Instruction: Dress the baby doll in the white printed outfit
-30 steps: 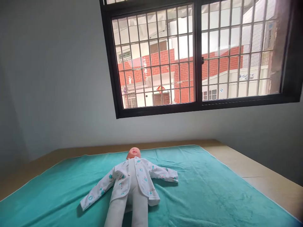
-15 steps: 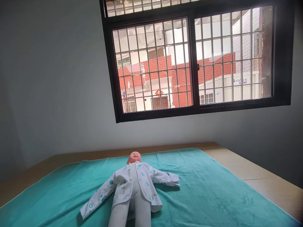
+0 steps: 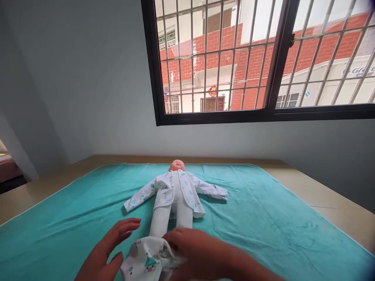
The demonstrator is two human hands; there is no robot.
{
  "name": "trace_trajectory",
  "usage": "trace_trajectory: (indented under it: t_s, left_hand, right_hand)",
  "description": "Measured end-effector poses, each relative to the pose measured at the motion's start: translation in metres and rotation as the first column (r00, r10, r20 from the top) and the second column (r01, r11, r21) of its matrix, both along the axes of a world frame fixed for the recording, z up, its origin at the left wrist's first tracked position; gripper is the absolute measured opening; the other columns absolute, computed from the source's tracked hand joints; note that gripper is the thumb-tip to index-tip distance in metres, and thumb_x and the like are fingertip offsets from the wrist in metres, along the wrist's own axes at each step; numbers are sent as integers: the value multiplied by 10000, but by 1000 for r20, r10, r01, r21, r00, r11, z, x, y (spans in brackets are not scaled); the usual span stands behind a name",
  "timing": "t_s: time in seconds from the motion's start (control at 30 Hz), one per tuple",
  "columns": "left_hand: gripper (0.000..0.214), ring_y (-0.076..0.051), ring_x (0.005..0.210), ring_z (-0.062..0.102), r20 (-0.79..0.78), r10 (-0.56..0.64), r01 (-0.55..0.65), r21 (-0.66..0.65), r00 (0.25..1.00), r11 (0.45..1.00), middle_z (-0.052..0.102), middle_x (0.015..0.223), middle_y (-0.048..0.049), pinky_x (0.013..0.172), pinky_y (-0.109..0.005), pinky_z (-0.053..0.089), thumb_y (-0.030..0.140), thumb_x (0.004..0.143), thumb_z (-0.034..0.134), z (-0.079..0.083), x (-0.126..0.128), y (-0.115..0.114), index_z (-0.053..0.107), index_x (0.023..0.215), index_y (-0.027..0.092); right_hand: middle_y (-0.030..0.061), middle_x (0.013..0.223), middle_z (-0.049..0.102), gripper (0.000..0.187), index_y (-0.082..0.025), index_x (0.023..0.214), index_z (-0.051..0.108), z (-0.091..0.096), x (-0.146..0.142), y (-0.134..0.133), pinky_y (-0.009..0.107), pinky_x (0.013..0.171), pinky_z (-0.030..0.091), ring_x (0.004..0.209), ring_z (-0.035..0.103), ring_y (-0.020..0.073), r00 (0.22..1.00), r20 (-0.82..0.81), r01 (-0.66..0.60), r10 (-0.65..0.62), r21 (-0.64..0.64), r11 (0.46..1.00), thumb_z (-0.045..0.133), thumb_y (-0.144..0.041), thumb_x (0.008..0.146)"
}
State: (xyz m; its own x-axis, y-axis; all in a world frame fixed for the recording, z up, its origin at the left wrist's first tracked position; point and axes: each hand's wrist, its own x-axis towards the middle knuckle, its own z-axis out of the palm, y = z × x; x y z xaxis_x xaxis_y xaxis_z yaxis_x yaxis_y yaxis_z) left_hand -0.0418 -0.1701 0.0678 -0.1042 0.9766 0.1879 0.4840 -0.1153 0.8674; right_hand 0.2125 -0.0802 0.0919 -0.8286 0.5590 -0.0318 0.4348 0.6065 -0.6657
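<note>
1. A broad, pale wood surface (image 3: 316, 195) lies beneath the doll and reaches past its head.
2. A teal, plush-looking cloth (image 3: 278, 218) with a light hem covers much of that wood and spreads out on all sides of the doll.
3. The doll (image 3: 177, 193), pink-headed with a white body and legs, lies on its back. Its long axis runs away from the wearer: head far, legs near, slightly slanted. Its feet are hidden.
4. A white fabric jacket (image 3: 189, 191) with small teal prints is around the doll's torso, open in front, sleeves pointing outward on both sides.
5. A white, printed, bunched cloth garment (image 3: 149, 259) is at the near end of the doll's legs, covering part of them from view; whether it touches them I cannot tell. It should be light, limp and easily creased, neither slippery nor fragile; a good hold would be at an edge, with both hands. The visible part slopes slightly upward toward the right hand (image 3: 184, 249), but being crumpled and cut off below, its true long axis is unclear.
6. The right hand, blurred, appears closed on the garment, just beyond the doll's shins.
7. The left hand (image 3: 108, 249), open with curved fingers and seemingly holding nothing, is beside the doll's lower legs, thumb close to the garment.
</note>
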Motion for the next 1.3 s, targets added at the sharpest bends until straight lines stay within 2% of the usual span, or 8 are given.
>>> trace_trajectory:
  t_s: [0.1, 0.23, 0.4, 0.6, 0.73, 0.9, 1.1, 1.3]
  left_hand:
    - [320, -237, 1227, 575, -315, -142, 201, 164, 938, 966, 616, 1329, 0, 1012, -315, 501, 362, 873, 537, 4, 22, -1, 637, 1176, 332]
    - [574, -287, 1215, 566, -715, -334, 586, 128, 614, 800, 650, 1262, -77, 1114, -457, 390, 460, 775, 687, -5, 66, 14, 546, 1297, 266]
    - [278, -266, 934, 635, -875, -325, 468, -133, 359, 874, 691, 974, -70, 1014, -545, 427, 338, 739, 725, 7, 98, 26, 674, 975, 201]
    - [271, -185, 798, 602, -766, -112, 252, 67, 633, 965, 663, 946, -11, 710, -308, 469, 10, 692, 469, 23, 89, 20, 582, 817, 222]
    - [300, -186, 839, 632, -612, 51, 151, 274, 789, 950, 686, 990, -18, 736, -295, 473, 56, 769, 440, 3, 69, 21, 549, 968, 251]
    - [193, -159, 715, 617, -324, -90, 167, 219, 942, 961, 640, 944, 3, 682, -270, 505, 124, 742, 548, -9, 59, 23, 446, 840, 256]
    - [150, -154, 766, 579, -108, -229, 243, 146, 967, 959, 589, 915, -2, 698, -253, 498, 229, 770, 605, 8, 62, 19, 515, 890, 238]
    - [303, -205, 932, 589, -122, -345, 311, -233, 931, 921, 655, 1022, -19, 812, -273, 477, 325, 774, 646, 24, 53, 18, 600, 1058, 230]
  right_hand:
    - [39, 953, 705, 489, -251, 1016, 703, 26, 21, 4, 265, 601, 380, 745, 584, 191, 980, 176, 89, -98, 60, 994, 718, -584, 659]
    - [-17, 762, 677, 445, -240, 898, 728, 30, 35, 9, 248, 534, 357, 581, 517, 137, 877, 475, -100, 76, 24, 995, 772, -565, 597]
    - [-89, 616, 556, 260, -218, 749, 659, 6, 23, 11, 235, 516, 343, 497, 465, 94, 747, 594, -314, 298, -78, 946, 795, -413, 644]
    - [-72, 700, 557, 304, -187, 714, 594, 16, 41, 27, 211, 637, 406, 663, 527, 99, 897, 229, -334, 379, -212, 918, 748, -449, 713]
    - [16, 906, 653, 359, -152, 839, 673, 36, 57, 29, 254, 810, 463, 878, 603, 158, 874, -171, -479, 454, -446, 756, 691, -503, 765]
    - [10, 981, 669, 442, -209, 1038, 683, 18, 33, 18, 254, 760, 490, 843, 609, 147, 968, -251, -118, 15, -402, 908, 799, -426, 670]
    - [-58, 745, 591, 422, -169, 874, 650, -35, -7, 3, 189, 586, 412, 646, 520, 88, 936, -332, -116, -114, -599, 793, 875, -271, 532]
    - [-49, 661, 581, 281, -142, 786, 645, -34, -11, -4, 212, 584, 391, 601, 496, 89, 840, -418, -57, -346, -703, 709, 821, -273, 610]
